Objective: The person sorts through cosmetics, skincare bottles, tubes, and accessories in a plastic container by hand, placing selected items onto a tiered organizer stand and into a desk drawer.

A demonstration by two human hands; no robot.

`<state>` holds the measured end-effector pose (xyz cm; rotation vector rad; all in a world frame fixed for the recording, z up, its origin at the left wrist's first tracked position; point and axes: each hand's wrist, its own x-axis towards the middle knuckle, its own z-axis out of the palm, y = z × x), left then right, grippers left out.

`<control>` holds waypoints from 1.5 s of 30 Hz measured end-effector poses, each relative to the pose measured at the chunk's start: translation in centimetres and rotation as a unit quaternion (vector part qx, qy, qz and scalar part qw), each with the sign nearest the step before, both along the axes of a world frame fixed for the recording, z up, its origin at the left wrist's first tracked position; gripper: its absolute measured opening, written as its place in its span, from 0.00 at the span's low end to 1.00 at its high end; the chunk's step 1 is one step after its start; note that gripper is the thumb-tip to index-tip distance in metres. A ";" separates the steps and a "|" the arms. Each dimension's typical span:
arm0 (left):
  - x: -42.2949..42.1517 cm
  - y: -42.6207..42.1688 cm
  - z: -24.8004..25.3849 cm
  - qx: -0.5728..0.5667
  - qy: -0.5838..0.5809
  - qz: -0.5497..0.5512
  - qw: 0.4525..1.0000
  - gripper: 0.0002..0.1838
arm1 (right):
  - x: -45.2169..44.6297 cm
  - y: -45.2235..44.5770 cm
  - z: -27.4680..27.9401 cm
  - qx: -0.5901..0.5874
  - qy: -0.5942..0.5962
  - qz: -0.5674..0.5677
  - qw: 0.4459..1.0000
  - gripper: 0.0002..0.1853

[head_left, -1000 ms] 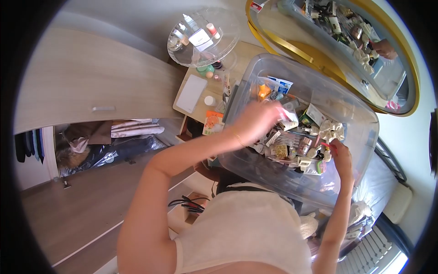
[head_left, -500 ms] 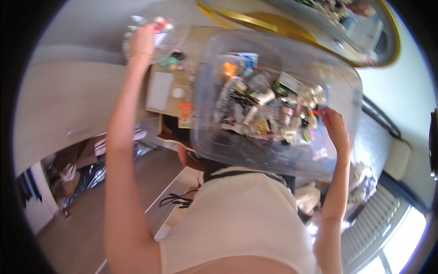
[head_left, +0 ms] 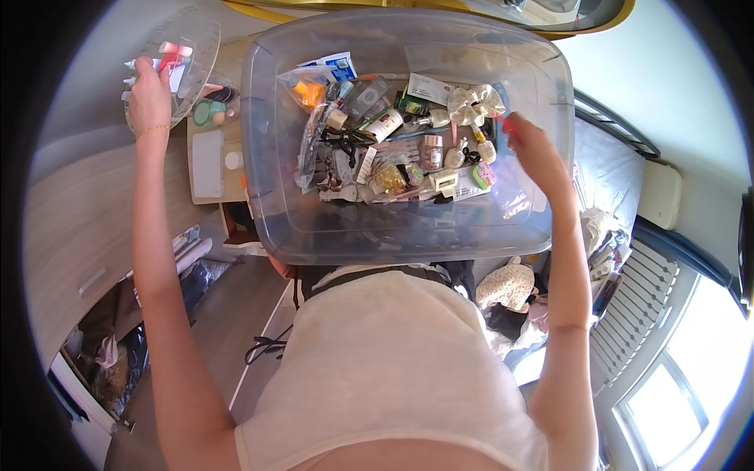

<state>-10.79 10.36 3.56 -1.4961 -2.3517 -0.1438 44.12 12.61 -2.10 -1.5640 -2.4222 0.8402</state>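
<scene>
On the left, my left hand (head_left: 151, 102) reaches to a clear round container (head_left: 206, 55) holding white tubes and a pink-and-red tube (head_left: 173, 56). Its fingers are bent among these items; what they grip is hidden. My right hand (head_left: 538, 153) pinches a small red object (head_left: 512, 125) over the right side of a large clear plastic bin (head_left: 393, 243). Inside the bin lie a cream scrunchie (head_left: 475, 104), a pink-capped jar (head_left: 432, 151), nail polish bottles (head_left: 486, 149), a white hair claw (head_left: 444, 183) and an orange item in a clear bag (head_left: 309, 93).
Beside the bin, a light wood surface (head_left: 228, 149) carries a green jar (head_left: 207, 115) and a white card (head_left: 207, 163). A gold-rimmed mirror (head_left: 581, 23) stands behind. Clothes (head_left: 506, 284) are piled at the lower right, near a white radiator (head_left: 636, 314).
The view has shifted, so the bin and left hand sit further left. My right hand, with the red object, has drawn slightly rightward from the bin's contents. My left hand stays at the round container.
</scene>
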 end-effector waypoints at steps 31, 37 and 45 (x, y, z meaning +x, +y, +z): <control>13.5 -11.2 1.9 0.077 -0.471 -0.089 0.874 0.08 | -7.7 0.1 -13.7 -0.081 -0.228 -0.137 0.961 0.20; 13.8 -12.1 1.8 0.100 -0.523 -0.082 0.842 0.07 | -6.5 2.2 -13.3 -0.129 -0.221 -0.115 0.960 0.21; 17.0 -12.9 0.6 -0.007 -0.716 -0.068 0.695 0.09 | -7.3 -1.0 -2.3 -0.506 0.258 -0.033 0.822 0.10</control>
